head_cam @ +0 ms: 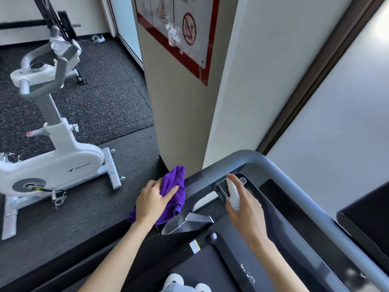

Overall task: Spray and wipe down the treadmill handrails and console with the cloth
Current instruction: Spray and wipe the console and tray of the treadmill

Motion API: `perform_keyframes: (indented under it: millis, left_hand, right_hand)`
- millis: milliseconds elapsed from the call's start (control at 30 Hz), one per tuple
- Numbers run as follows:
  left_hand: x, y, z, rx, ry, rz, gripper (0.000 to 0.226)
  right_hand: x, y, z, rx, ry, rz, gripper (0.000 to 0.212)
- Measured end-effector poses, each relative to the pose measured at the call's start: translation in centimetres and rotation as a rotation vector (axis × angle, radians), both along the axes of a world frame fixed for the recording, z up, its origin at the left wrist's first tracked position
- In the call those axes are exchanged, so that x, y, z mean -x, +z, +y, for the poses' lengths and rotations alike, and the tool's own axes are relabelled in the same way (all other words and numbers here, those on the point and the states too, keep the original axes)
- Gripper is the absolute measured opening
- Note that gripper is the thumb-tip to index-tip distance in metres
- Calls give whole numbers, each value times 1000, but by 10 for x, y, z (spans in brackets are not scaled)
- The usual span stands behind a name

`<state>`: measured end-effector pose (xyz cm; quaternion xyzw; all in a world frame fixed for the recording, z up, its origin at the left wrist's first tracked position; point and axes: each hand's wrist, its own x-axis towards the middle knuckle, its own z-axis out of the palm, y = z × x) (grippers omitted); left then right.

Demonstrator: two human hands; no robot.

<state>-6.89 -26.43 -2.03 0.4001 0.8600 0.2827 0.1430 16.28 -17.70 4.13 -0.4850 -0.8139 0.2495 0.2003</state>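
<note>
My left hand presses a purple cloth against the left handrail of the dark treadmill. The cloth is bunched and drapes over the rail. My right hand grips a small white spray bottle upright over the left end of the console, index finger on its top. The grey top bar curves around the console. The running belt lies below my arms.
A white exercise bike stands on the speckled rubber floor at left. A beige pillar with a red-framed sign rises just beyond the treadmill. A window wall runs along the right. Shoes show at the bottom edge.
</note>
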Motion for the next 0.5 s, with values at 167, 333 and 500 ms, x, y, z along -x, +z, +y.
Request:
perform_keyframes:
  millis: [167, 333, 500]
  left_hand:
    - [7, -3, -26, -160, 8, 19, 58]
    - [0, 4, -24, -241, 52, -25, 51]
    - [-3, 6, -27, -293, 57, -44, 49]
  right_hand:
    - [15, 0, 4, -72, -9, -85, 66]
    - [20, -2, 13, -38, -85, -111, 63]
    - [11, -3, 19, -110, -84, -129, 68]
